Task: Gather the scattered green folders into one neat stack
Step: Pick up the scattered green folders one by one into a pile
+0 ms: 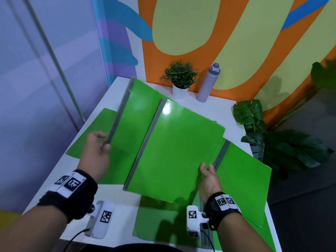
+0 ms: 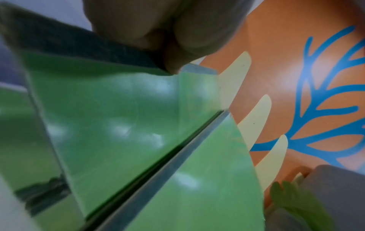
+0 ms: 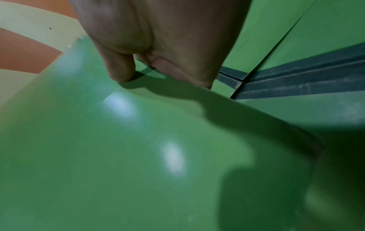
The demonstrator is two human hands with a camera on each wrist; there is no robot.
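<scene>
Left hand [image 1: 96,153]: at 9 o'clock, fingers and thumb pinched the near end of the grey spine of the left folder [image 1: 134,115], which was lifted and tilted above the white bench [image 1: 116,193]. In the left wrist view the fingers [image 2: 177,46] closed on that spine edge.

Flat folder [image 1: 94,131]: lay on the bench under the left folder, toward 9 o'clock.

Middle folder [image 1: 174,151]: at centre, raised off the bench, grey spine along its left edge, overlapping the left folder's right side.

Right hand [image 1: 209,177]: at 4 o'clock, thumb on top and fingers beneath, gripped the middle folder's near right edge; the thumb [image 3: 120,70] pressed the green cover.

Near folder [image 1: 158,224]: flat on the bench at 6 o'clock, partly under the middle folder.

Right folder [image 1: 243,182]: flat at 3 to 4 o'clock, grey spine beside the right hand.

Potted plant [image 1: 180,77] and bottle [image 1: 209,82]: stood at 12 o'clock, at the bench's far edge by the painted wall [image 1: 236,42].
</scene>
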